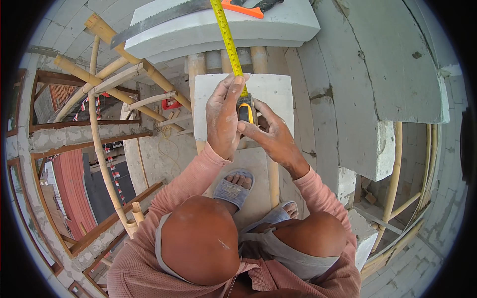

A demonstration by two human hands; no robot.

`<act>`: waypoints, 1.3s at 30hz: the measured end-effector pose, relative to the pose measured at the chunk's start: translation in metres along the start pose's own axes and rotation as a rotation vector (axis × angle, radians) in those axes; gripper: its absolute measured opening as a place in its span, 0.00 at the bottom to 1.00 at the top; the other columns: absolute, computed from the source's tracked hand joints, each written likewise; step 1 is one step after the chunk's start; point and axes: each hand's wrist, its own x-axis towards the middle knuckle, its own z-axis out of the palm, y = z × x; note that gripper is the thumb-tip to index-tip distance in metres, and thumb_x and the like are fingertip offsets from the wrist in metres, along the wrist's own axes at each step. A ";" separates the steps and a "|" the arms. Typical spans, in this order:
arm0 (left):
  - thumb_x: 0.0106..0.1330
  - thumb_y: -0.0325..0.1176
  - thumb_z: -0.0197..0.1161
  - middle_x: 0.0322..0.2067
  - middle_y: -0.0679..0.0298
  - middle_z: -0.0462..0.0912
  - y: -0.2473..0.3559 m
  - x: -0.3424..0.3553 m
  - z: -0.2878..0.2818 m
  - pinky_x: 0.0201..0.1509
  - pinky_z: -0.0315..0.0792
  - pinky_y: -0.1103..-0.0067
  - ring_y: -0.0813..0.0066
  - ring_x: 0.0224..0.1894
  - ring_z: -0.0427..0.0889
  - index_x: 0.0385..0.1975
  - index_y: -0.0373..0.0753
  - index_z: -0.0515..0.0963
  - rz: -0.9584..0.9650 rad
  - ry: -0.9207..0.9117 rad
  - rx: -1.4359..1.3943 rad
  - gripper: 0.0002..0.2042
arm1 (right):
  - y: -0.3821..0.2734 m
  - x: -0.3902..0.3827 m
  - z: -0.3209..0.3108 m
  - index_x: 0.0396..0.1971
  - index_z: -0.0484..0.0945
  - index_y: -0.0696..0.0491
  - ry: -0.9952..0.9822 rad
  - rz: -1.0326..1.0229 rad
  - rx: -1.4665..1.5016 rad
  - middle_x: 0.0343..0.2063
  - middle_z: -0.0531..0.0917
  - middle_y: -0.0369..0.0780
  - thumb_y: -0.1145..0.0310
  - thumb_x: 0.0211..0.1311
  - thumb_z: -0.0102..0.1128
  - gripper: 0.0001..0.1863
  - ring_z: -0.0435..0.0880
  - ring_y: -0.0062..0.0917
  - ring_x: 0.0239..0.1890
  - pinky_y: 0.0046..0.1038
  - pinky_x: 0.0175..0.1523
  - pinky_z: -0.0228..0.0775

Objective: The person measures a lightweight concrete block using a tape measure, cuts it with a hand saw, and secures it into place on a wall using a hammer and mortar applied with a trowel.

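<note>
My right hand (271,131) is wrapped round the case of a black and yellow tape measure (245,110), its thumb across the lower side. From the case a yellow blade runs away from me, up past the top edge of the view. My left hand (224,111) pinches that blade just ahead of the case, thumb on top. Both hands are over a white lightweight block (279,92). Farther off, a hand saw (166,19) with an orange and black handle lies on a larger pale block (271,36), and the blade passes over it.
Bamboo poles (102,74) cross at the left, by window openings (82,169) that show a drop outside. A grey block wall (343,94) rises on the right. More bamboo (392,169) stands beyond it. My sandalled feet (236,187) are below the block.
</note>
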 end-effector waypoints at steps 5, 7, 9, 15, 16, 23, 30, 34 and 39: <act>0.73 0.36 0.62 0.62 0.55 0.72 0.021 0.006 -0.060 0.65 0.68 0.74 0.73 0.61 0.72 0.70 0.26 0.62 0.196 0.060 0.101 0.30 | -0.054 0.088 -0.017 0.68 0.68 0.61 0.077 -0.180 -0.474 0.57 0.77 0.55 0.37 0.56 0.67 0.50 0.78 0.42 0.59 0.40 0.63 0.70; 0.71 0.34 0.62 0.71 0.50 0.63 0.028 -0.021 -0.095 0.67 0.67 0.70 0.64 0.67 0.69 0.73 0.28 0.58 0.287 0.227 0.280 0.34 | -0.098 0.121 -0.035 0.69 0.68 0.59 0.128 -0.174 -0.687 0.58 0.75 0.58 0.39 0.55 0.64 0.49 0.76 0.47 0.62 0.42 0.66 0.68; 0.68 0.38 0.64 0.74 0.48 0.57 0.017 -0.049 -0.151 0.72 0.62 0.68 0.60 0.68 0.68 0.74 0.29 0.55 0.136 0.292 0.398 0.38 | -0.134 0.160 -0.074 0.70 0.67 0.57 0.193 -0.131 -0.887 0.58 0.75 0.58 0.44 0.55 0.63 0.46 0.76 0.47 0.61 0.43 0.64 0.70; 0.73 0.45 0.61 0.76 0.52 0.52 -0.021 -0.114 -0.256 0.78 0.51 0.68 0.60 0.77 0.54 0.77 0.34 0.50 -0.207 0.408 0.406 0.40 | -0.131 0.290 -0.187 0.73 0.62 0.53 0.573 -0.120 -1.324 0.63 0.71 0.60 0.51 0.55 0.61 0.45 0.71 0.51 0.68 0.45 0.69 0.67; 0.75 0.48 0.59 0.77 0.52 0.50 -0.026 -0.112 -0.252 0.79 0.49 0.68 0.59 0.78 0.52 0.77 0.34 0.48 -0.272 0.465 0.346 0.40 | -0.127 0.300 -0.200 0.75 0.59 0.52 0.530 0.019 -1.245 0.65 0.68 0.60 0.53 0.56 0.59 0.45 0.68 0.52 0.70 0.45 0.71 0.64; 0.80 0.50 0.49 0.78 0.56 0.48 -0.081 -0.049 -0.207 0.81 0.39 0.69 0.66 0.80 0.46 0.79 0.35 0.42 -0.017 0.258 0.077 0.38 | -0.078 0.268 -0.167 0.72 0.64 0.48 0.604 -0.332 -1.585 0.70 0.65 0.49 0.59 0.64 0.58 0.35 0.61 0.47 0.74 0.51 0.76 0.51; 0.80 0.46 0.51 0.69 0.53 0.67 -0.034 -0.056 -0.167 0.77 0.53 0.74 0.67 0.73 0.63 0.72 0.25 0.59 -0.075 0.018 0.321 0.32 | -0.104 0.252 -0.127 0.65 0.71 0.50 0.174 -0.699 -1.752 0.63 0.72 0.44 0.72 0.58 0.62 0.31 0.69 0.43 0.67 0.45 0.73 0.60; 0.79 0.46 0.54 0.66 0.54 0.70 0.001 -0.077 -0.163 0.74 0.58 0.71 0.65 0.69 0.68 0.68 0.25 0.64 -0.105 0.069 0.207 0.30 | -0.115 0.264 -0.117 0.56 0.75 0.53 0.152 -0.682 -1.793 0.57 0.77 0.43 0.74 0.56 0.62 0.25 0.72 0.39 0.63 0.41 0.69 0.64; 0.77 0.48 0.56 0.67 0.45 0.67 0.017 -0.061 -0.162 0.76 0.56 0.66 0.54 0.71 0.64 0.67 0.23 0.63 0.108 0.111 0.643 0.33 | -0.115 0.238 -0.101 0.46 0.78 0.57 0.101 -0.850 -1.774 0.45 0.82 0.42 0.70 0.50 0.65 0.20 0.75 0.35 0.52 0.36 0.56 0.68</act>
